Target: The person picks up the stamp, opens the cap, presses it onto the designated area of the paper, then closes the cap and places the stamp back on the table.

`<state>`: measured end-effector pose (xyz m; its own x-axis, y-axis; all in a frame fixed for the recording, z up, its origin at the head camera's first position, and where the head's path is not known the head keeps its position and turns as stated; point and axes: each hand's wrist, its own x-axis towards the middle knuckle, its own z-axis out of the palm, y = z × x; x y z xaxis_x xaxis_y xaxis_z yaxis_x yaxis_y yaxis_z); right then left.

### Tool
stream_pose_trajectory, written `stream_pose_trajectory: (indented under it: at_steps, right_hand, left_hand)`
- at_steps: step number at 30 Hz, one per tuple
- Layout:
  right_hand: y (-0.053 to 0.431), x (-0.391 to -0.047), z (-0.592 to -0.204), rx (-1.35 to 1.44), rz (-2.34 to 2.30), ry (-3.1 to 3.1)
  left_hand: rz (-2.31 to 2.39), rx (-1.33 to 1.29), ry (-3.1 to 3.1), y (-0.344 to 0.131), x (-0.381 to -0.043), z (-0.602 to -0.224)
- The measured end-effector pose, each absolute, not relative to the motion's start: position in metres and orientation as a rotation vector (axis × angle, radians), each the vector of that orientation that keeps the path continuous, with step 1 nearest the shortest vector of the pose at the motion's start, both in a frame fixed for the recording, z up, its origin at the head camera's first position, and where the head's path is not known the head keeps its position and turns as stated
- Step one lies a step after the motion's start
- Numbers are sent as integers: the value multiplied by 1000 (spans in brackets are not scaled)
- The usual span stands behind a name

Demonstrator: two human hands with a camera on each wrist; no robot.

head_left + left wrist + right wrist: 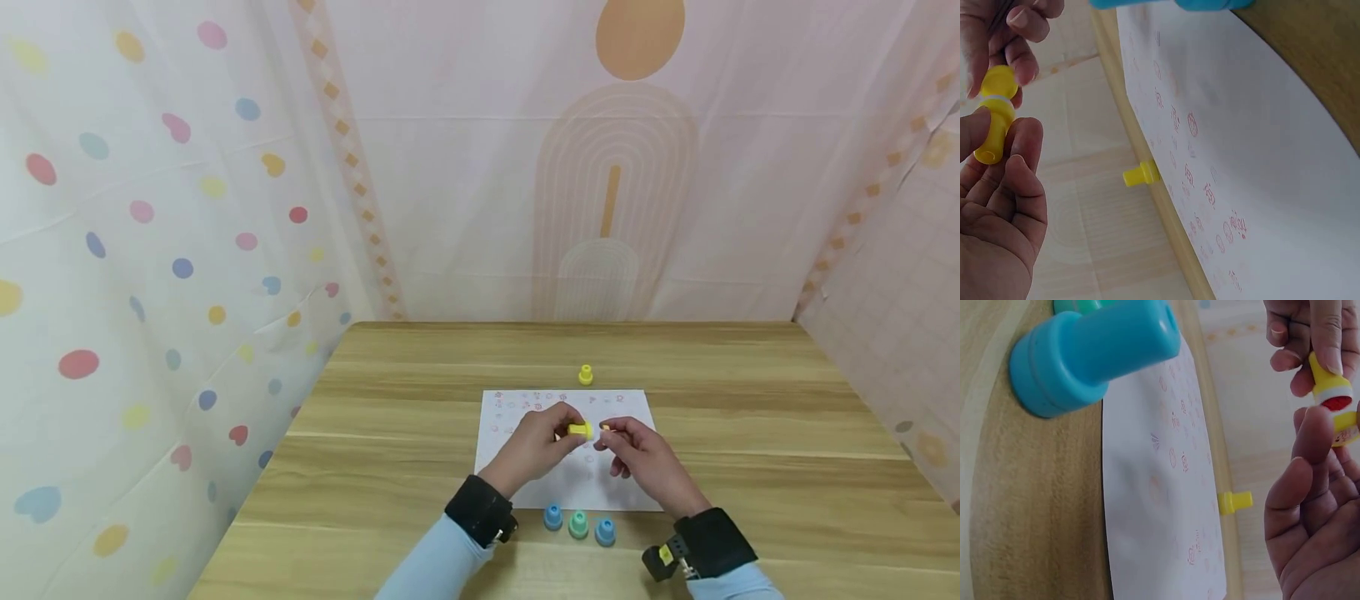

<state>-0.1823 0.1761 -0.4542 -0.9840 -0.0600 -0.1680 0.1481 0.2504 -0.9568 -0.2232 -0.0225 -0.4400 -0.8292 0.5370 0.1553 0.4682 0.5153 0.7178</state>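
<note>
Fingers of the left hand (534,448) pinch a small yellow plastic stamp (1330,380) with a white collar and red face; fingers of the right hand (647,457) pinch a round yellow cap (1345,435) just beside that face, both above a rectangular white paper sheet (555,487) bearing small, mostly red prints. On the wood-grain table (750,417), 1 upright yellow plastic stamp (586,375) stands beyond the sheet, and 2 blue plastic stamps (552,517) (605,532) flank 1 green plastic stamp (578,525) near its closer edge.
</note>
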Motion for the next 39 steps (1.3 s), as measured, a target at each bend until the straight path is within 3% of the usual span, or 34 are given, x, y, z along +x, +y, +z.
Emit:
stream_pose_trajectory:
  at_steps: [39]
  right_hand:
    - [177, -178, -451, 11, -1726, 2448]
  left_hand:
    - [1145, 953, 2738, -28, -225, -433]
